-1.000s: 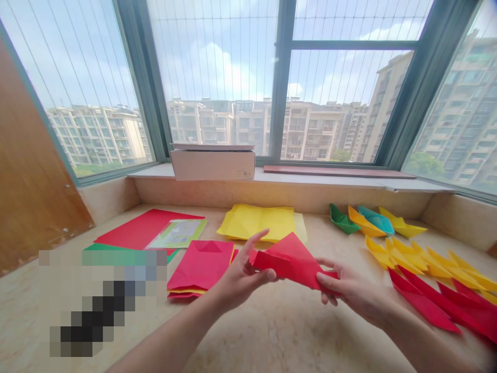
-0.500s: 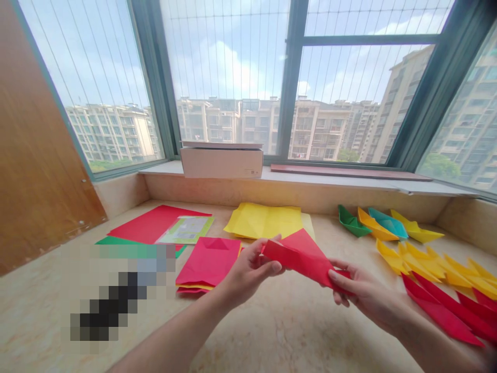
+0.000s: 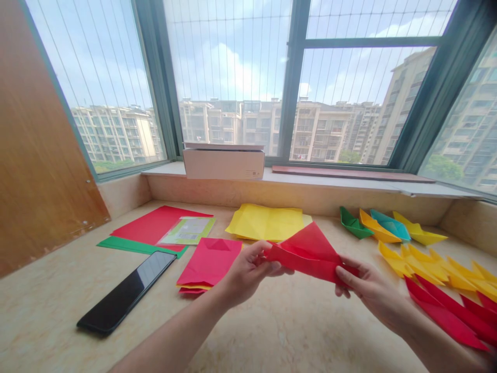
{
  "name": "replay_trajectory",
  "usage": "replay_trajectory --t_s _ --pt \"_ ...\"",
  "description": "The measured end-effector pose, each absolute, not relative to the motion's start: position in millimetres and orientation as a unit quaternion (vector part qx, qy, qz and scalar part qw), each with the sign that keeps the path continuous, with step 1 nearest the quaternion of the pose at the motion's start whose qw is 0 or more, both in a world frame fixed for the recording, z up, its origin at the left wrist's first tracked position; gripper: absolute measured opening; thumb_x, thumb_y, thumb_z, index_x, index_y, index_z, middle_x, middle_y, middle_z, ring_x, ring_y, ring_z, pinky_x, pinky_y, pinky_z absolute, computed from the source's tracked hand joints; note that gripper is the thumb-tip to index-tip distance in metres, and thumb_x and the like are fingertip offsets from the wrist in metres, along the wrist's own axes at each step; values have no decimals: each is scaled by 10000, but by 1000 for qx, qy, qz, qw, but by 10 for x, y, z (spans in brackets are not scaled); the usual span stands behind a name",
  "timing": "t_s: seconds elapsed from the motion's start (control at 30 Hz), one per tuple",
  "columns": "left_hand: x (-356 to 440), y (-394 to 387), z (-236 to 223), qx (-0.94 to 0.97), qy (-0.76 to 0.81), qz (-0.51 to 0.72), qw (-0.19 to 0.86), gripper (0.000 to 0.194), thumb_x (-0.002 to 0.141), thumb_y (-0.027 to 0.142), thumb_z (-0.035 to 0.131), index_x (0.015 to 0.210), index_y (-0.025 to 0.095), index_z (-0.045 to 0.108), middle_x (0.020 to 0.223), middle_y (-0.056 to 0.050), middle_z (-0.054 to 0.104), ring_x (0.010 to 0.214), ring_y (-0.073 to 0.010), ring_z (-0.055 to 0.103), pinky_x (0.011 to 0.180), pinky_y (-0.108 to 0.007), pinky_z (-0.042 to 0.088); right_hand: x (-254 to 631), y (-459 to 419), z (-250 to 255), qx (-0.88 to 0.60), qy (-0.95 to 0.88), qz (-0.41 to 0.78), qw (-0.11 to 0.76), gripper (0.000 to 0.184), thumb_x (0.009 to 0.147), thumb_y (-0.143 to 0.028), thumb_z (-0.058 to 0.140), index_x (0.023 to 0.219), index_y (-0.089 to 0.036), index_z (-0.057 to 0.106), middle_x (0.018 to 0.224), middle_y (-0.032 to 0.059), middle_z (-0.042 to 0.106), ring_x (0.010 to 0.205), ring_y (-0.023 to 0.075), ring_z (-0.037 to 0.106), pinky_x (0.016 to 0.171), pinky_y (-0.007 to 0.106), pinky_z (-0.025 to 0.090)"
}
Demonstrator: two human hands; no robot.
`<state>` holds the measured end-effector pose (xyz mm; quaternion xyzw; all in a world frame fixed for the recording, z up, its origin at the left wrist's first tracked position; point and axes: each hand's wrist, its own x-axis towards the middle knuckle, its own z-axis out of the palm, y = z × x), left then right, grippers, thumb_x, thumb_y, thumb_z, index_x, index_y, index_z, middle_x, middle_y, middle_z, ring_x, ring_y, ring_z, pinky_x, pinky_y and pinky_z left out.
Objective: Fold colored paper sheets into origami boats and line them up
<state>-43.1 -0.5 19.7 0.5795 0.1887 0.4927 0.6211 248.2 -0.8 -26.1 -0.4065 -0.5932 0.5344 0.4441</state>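
A partly folded sheet of red paper (image 3: 306, 254), shaped like a triangle with a band along its lower edge, is held up between both hands above the stone counter. My left hand (image 3: 254, 261) pinches its left corner between thumb and fingers. At the right corner my right hand (image 3: 357, 277) grips it, thumb in front and fingers behind. Close behind my left hand lies a stack of folded red and yellow paper (image 3: 209, 264). Farther back rests a pile of yellow paper sheets (image 3: 267, 220), partly covered by the red paper.
Paper boats stand at the right: a green boat (image 3: 355, 225), a blue boat (image 3: 390, 225), several yellow boats (image 3: 423, 264) and red boats (image 3: 446, 311). At the left are a phone (image 3: 128, 295), red sheets (image 3: 155, 225) and a clear packet (image 3: 188, 230). A white box (image 3: 224, 163) sits on the sill.
The red paper has tilted in my hands, so its lower band now faces me more and opens slightly from the triangle. Both hands keep their hold. The phone shows clearly now, where it was pixelated before.
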Motion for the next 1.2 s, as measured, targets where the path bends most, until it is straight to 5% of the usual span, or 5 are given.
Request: replay_trajectory --t_s 0.7,1.2 --pt "-370 -101 258 613 237 509 555 268 909 374 616 991 122 578 1017 -127 734 901 -234 734 785 -328 612 2433 -61 -177 -423 -629 483 438 440 927 -449 592 1227 -127 615 666 36 672 603 149 549 547 270 398" --pt "-357 -52 147 610 318 537 488 324 890 448 619 906 130 556 853 -83 752 723 -206 745 693 -317 630 2369 -118 -106 -428 -635 467 442 514 911 -470 607 1278 -111 584 619 40 682 543 147 577 490 249 415"
